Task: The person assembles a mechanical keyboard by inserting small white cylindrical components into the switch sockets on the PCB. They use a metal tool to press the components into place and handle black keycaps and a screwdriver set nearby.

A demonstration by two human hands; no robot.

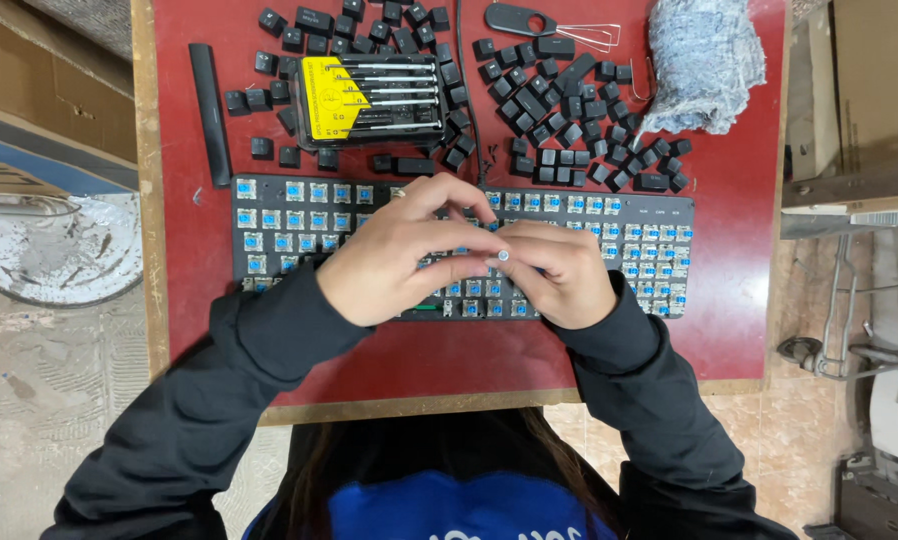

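Fingers (474,262) of both hands pinch one small round-tipped tool (504,257) above the stripped keyboard (269,215). Item: light, rigid, likely slippery (grip its shaft). Loose keycaps (554,110) and screwdriver set (374,98) lie beyond the keyboard on the red table (749,250).

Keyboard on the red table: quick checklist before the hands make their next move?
1. Keyboard flat on the red table: ok.
2. Keycaps off and piled behind the board: ok.
3. Small round silver tool end pinched between left hand and right hand: ok.
4. Tool tip seated on a switch: cannot tell, hidden by fingers.
5. Screwdriver set within reach: ok.
6. Cable clear of hands: ok.
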